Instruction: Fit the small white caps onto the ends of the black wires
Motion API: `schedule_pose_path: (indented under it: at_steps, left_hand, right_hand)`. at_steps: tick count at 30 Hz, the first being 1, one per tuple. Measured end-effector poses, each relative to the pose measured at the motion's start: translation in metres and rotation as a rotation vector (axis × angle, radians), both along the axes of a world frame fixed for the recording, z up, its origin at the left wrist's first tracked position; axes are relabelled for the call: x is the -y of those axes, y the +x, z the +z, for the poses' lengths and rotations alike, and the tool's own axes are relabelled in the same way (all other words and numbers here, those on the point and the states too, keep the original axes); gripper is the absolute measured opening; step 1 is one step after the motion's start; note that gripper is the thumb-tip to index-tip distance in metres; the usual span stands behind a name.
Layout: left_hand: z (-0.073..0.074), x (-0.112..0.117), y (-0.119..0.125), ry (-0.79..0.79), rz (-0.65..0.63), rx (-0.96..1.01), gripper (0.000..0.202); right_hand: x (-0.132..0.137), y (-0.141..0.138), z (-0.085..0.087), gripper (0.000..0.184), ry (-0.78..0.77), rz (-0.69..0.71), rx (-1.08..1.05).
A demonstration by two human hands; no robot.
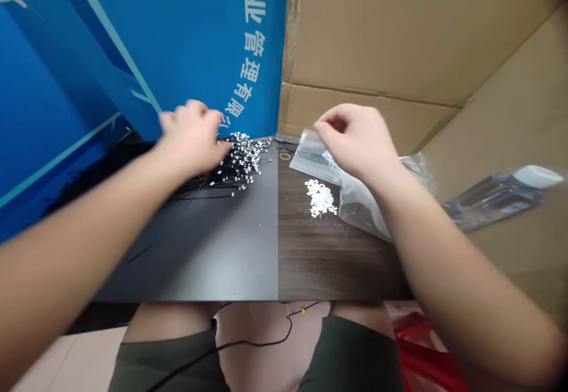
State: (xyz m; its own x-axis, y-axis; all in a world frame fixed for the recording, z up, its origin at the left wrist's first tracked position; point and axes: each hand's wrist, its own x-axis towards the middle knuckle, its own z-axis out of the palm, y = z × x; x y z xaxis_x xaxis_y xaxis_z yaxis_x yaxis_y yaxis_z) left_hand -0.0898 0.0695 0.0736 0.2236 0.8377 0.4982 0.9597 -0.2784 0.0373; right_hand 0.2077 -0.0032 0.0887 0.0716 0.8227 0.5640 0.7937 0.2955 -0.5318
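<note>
My left hand reaches over a bundle of thin black wires with small white tips at the back left of the desk; its fingers are blurred and curl down onto the bundle. My right hand hovers over a clear plastic bag, thumb and forefinger pinched together; what they hold is too small to make out. A small heap of white pieces lies on the dark wood just below that hand.
The desk has a grey left half and a dark wood right half. A blue board stands at left and cardboard walls at the back and right. A clear bottle lies at right. An orange rubber band is near the bag.
</note>
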Motion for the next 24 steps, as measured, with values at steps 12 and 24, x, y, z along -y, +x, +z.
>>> schedule_pose_path:
  at_steps: [12, 24]
  left_hand:
    - [-0.090, 0.073, 0.124, -0.310, -0.800, 0.132, 0.034]
    - [-0.092, 0.064, 0.125, -0.427, -0.796, 0.353, 0.041]
  right_hand:
    - [-0.169, -0.058, -0.044, 0.038, -0.648, 0.060, 0.652]
    - [-0.212, -0.057, -0.082, 0.027, -0.150, 0.163, 0.454]
